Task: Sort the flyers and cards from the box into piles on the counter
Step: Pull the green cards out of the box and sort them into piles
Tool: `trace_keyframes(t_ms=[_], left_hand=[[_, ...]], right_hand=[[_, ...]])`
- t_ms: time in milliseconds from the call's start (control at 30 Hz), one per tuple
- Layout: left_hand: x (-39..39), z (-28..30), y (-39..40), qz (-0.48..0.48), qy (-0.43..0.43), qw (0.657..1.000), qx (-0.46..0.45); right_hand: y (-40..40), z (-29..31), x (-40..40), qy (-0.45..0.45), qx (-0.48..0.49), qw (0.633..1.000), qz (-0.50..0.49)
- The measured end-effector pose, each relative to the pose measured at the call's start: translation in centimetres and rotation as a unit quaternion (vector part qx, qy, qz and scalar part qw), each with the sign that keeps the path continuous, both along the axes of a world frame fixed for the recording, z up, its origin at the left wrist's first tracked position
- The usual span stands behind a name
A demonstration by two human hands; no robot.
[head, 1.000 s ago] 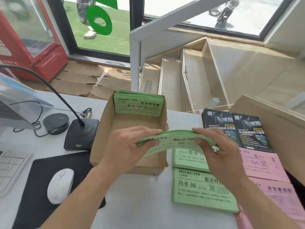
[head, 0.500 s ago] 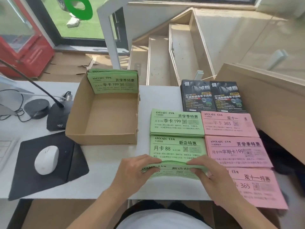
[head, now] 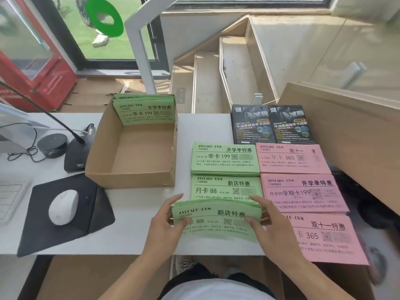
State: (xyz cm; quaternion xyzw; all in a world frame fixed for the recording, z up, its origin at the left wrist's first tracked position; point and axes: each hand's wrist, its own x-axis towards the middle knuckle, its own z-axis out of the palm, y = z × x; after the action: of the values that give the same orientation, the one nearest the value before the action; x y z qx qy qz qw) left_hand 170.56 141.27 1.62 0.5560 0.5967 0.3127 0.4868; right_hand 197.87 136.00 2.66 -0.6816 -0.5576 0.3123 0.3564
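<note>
The bundle of green flyers (head: 216,219) is thin paper, light and floppy, and it already bows upward along its far edge, so it probably handles best gripped at both short ends, where the sheets cannot fan or slide apart. It hangs just in front of the green 88 pile (head: 225,187), near the table's (head: 129,230) front edge. The left hand (head: 166,221) and right hand (head: 266,219) each pinch one end, thumbs on top, forearms angled inward.

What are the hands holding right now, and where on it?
A stack of green paper flyers, gripped at its two short ends: left hand on one, right hand on the other.
</note>
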Motion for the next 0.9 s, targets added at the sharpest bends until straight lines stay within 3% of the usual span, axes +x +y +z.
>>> trace_keyframes(t_ms=[133,300,467,600,700,900], left_hand=[[2.0,0.5,2.4,0.063,-0.001,0.997,0.034],[4.7,-0.6,5.5,0.051,0.062,0.996,0.024],[4.6,-1.4,5.8,0.019,0.124,0.992,0.007],[4.0,-1.2,4.1,0.015,0.083,0.995,-0.052],[4.3,-1.5,2.7,0.015,0.078,0.995,-0.065],[5.3,-1.4,3.0,-0.007,0.09,0.994,-0.066]], right_hand=[[2.6,1.0,0.1,-0.004,0.014,0.998,-0.066],[5.9,-0.4,0.2,-0.19,0.039,0.981,-0.023],[7.3,-2.1,0.5,-0.371,0.076,0.925,-0.021],[6.2,-1.9,-1.5,-0.297,0.083,0.95,0.056],[4.7,-3.0,-3.1,-0.313,0.034,0.94,0.129],[5.3,-3.3,-2.0,-0.349,-0.002,0.932,0.1]])
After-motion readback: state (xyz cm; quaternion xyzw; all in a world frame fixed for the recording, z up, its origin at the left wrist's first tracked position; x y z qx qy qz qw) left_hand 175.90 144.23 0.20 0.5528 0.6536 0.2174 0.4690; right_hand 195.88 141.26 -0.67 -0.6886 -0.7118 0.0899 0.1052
